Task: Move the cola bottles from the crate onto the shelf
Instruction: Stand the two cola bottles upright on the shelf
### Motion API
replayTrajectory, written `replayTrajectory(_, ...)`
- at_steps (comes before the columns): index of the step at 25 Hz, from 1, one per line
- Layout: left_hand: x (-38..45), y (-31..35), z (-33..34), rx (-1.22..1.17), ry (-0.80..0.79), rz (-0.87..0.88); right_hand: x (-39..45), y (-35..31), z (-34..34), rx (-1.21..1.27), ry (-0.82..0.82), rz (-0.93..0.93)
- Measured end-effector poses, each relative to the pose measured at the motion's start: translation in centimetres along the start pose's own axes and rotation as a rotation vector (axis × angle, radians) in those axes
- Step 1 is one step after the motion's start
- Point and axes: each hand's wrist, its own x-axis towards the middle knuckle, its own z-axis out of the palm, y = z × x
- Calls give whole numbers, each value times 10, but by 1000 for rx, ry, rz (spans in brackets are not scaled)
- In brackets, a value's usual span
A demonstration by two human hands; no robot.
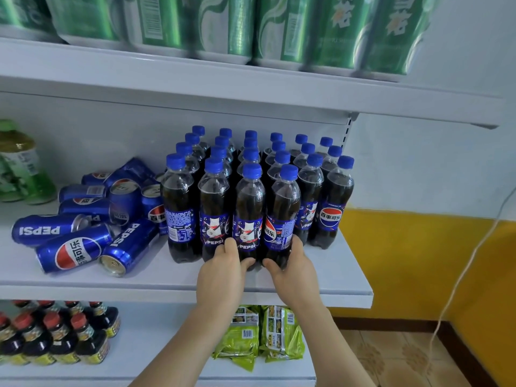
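Here left hand [223, 270] grips cola bottle [249, 216] | right hand [293, 272] grips neighbour bottle [282, 219] | fingertips hidden

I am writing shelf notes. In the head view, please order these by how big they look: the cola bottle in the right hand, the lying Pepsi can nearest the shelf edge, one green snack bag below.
1. cola bottle, clearly largest.
2. and 3. Pepsi can and green snack bag look alike; unranked.
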Motion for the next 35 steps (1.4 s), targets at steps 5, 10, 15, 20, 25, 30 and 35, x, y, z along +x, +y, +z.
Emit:
replayTrajectory(5, 4, -3, 3, 18, 6, 24, 3, 1, 2, -30, 3, -27)
replayTrajectory(10, 9, -1, 5, 86, 20, 37, 7, 2, 5, -48, -9, -38)
replayTrajectory(15, 11, 2, 2, 91, -64, -19, 7, 5, 6, -56, -11, -47)
replayTrajectory(20, 10, 3, -1, 110, -23, -21, 8, 8, 6, -45, -5, -58)
replayTrajectory(25, 2, 5, -11, -34, 108, -52, 4, 4, -5, 25, 41, -106)
replayTrajectory(30, 2, 32, -28, -625, 183, -27, -12, -5, -40, 137, 159, -127)
replayTrajectory(35, -8, 87, -32, -984, 143, 40, -32, 5, -93, 207, 292, -111)
